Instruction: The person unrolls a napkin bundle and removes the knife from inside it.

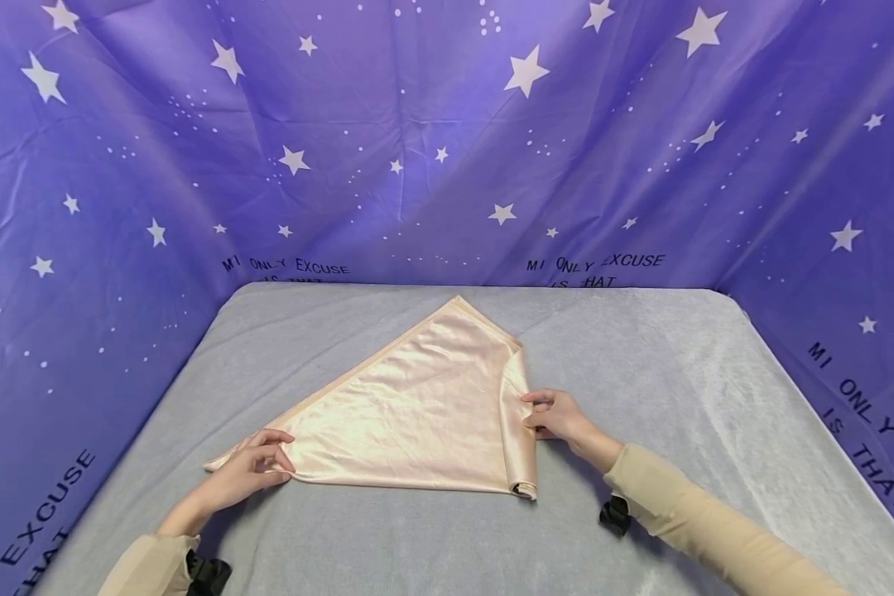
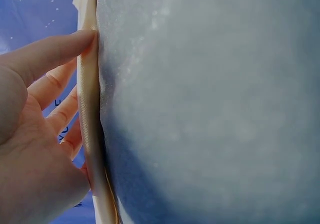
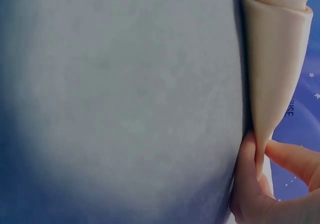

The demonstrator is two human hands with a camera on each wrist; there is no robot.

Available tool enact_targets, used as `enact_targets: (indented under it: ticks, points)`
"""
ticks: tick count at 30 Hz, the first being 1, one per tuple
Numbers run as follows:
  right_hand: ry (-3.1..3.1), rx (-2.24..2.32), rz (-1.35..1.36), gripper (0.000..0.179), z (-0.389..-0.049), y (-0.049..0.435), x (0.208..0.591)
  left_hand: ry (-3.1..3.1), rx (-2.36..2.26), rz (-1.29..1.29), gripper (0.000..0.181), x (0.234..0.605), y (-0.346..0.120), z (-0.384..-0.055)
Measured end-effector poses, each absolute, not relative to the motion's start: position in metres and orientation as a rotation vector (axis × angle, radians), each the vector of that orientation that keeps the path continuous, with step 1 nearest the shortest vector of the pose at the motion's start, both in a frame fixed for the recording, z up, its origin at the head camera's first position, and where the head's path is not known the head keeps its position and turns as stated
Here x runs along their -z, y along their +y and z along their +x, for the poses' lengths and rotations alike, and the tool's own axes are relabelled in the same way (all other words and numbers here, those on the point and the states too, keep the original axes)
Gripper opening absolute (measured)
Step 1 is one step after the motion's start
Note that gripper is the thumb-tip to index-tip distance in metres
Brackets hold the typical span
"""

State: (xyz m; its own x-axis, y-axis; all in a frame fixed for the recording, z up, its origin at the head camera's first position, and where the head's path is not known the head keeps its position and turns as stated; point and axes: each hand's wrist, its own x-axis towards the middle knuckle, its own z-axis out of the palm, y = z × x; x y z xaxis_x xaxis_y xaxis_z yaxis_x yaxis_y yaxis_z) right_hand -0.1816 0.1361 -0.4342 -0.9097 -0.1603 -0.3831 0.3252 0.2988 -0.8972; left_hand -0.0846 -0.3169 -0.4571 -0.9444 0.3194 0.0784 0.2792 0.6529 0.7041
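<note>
Lower left, the left hand (image 1: 247, 468) arches onto one cloth (image 1: 410, 406), grip unclear; centre right, the right hand (image 1: 564, 420) pinches its single roll (image 1: 520, 455).

There are two hands (image 1: 246, 468) (image 1: 566, 420), two sleeves (image 1: 145, 564) (image 1: 708, 521), one cloth (image 1: 410, 406) and one table (image 1: 663, 372).

Free passage lay over the grey tabletop (image 1: 670, 364) beyond the right hand (image 1: 566, 420); a starry curtain (image 1: 402, 186) bounded its far edge.
</note>
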Motion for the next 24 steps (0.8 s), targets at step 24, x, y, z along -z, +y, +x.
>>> enact_targets:
  ticks: [24]
  points:
    - [2.357,1.344,-0.276,0.032,-0.192,0.147,0.425,2.747,-1.247,0.523,0.010,0.456,-0.320,-0.087]
